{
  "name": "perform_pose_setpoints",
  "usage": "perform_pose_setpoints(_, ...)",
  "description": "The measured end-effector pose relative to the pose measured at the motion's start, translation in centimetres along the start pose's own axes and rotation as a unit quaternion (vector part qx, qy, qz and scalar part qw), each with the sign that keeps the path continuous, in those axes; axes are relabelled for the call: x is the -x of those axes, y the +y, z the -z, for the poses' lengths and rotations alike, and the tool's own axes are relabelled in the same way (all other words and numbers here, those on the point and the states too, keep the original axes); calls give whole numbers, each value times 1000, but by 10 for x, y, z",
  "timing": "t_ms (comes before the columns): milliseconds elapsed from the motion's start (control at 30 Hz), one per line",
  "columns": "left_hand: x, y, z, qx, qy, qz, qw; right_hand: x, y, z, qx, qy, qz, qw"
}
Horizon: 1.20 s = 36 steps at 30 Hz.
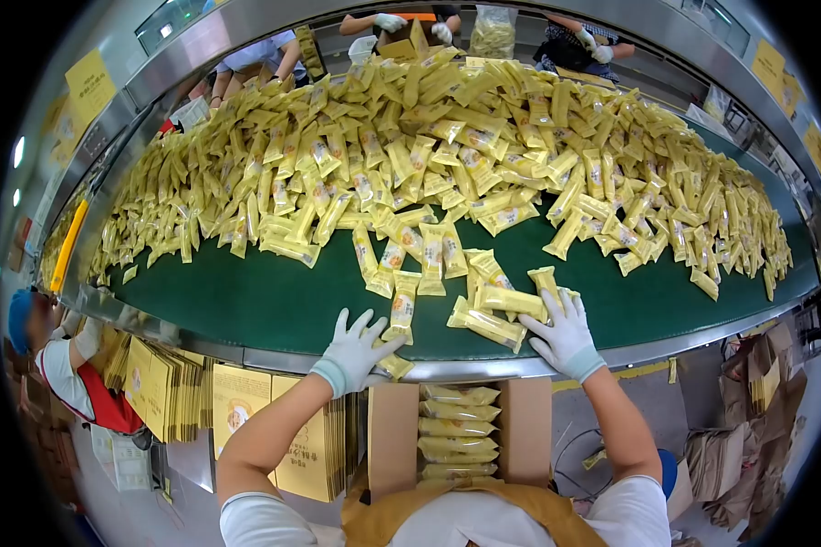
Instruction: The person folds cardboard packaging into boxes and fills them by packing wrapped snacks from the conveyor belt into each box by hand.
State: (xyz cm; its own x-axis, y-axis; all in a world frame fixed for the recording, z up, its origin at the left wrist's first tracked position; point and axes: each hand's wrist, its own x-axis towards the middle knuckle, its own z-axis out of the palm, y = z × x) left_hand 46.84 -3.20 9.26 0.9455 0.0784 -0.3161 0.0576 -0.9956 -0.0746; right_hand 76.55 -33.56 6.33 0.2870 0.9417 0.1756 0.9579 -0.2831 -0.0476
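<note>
My left hand (351,351), in a white glove, lies with its fingers spread at the near edge of the green conveyor belt (255,296). Its thumb side touches a yellow snack packet (394,366) at the metal edge, and another packet (402,308) lies just beyond the fingertips. My right hand (566,337), gloved too, is open, its fingers against the right ends of several packets (511,301). Below the belt edge, between my arms, stands an open cardboard box (392,428) holding a row of packets (457,428).
A large heap of yellow packets (429,137) covers the far part of the belt. Flat printed cartons (242,401) stack at left beside a person in a red apron (109,398). Several people work across the belt. Brown cardboard (721,460) lies at right.
</note>
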Motion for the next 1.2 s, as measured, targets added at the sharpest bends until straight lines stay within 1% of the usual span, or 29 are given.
perform_pose_setpoints(33,4,-1,2,-24,-1,-10,1000,4,3,-2,-8,8,-4,1000)
perform_pose_setpoints(133,10,-18,-18,13,17,-67,998,20,15,-10,-29,29,-18,999)
perform_pose_setpoints(167,12,-26,-28,2,97,-84,992,24,17,-9,-57,36,-67,995)
perform_pose_setpoints(200,9,-29,-23,58,54,-43,996,27,21,-8,-85,48,-105,990)
perform_pose_setpoints(267,3,-35,-1,165,-32,40,985,32,33,-6,-140,74,-178,971)
perform_pose_setpoints(300,9,-29,11,212,62,83,972,35,38,1,-112,41,-192,974)
perform_pose_setpoints(333,7,-24,24,262,91,118,954,36,40,5,-101,60,-220,968)
perform_pose_setpoints(400,-7,-19,46,358,146,187,903,46,61,-8,-125,81,-306,940)
perform_pose_setpoints(433,-21,-17,41,370,234,180,881,44,68,-3,-171,3,-394,903)
perform_pose_setpoints(467,-32,-13,38,346,209,225,887,45,79,-9,-151,7,-384,911)
perform_pose_setpoints(533,-60,1,48,296,157,309,890,39,90,-13,-153,39,-391,907)
perform_pose_setpoints(567,-79,3,41,256,90,351,896,35,91,-13,-168,82,-389,902)
perform_pose_setpoints(600,-87,8,41,248,72,358,897,23,80,-4,-182,124,-385,896)
perform_pose_setpoints(667,-100,15,44,229,36,371,899,-1,55,15,-198,149,-335,909)
perform_pose_setpoints(733,-105,17,39,231,36,364,902,-18,39,9,-189,128,-318,920)
perform_pose_setpoints(800,-106,9,23,249,48,365,896,-34,28,-11,-116,48,-324,938)
perform_pose_setpoints(833,-100,2,21,270,60,340,899,-40,21,-19,-89,-21,-352,931)
perform_pose_setpoints(900,-87,-9,25,308,84,286,903,-45,24,-21,-79,-58,-369,924)
perform_pose_setpoints(1000,-68,2,64,324,178,143,918,-48,38,-17,-83,-88,-377,918)
perform_pose_setpoints(1033,-71,6,72,321,177,69,928,-50,38,-5,-62,-60,-378,922)
perform_pose_setpoints(1067,-75,14,82,358,169,0,918,-50,37,10,-40,-31,-378,924)
perform_pose_setpoints(1100,-81,24,88,343,162,-57,924,-49,36,21,-75,25,-362,929)
perform_pose_setpoints(1133,-89,37,92,328,154,-114,925,-50,33,35,-132,29,-321,937)
perform_pose_setpoints(1200,-117,62,83,278,109,-157,941,-55,23,56,-240,36,-238,940)
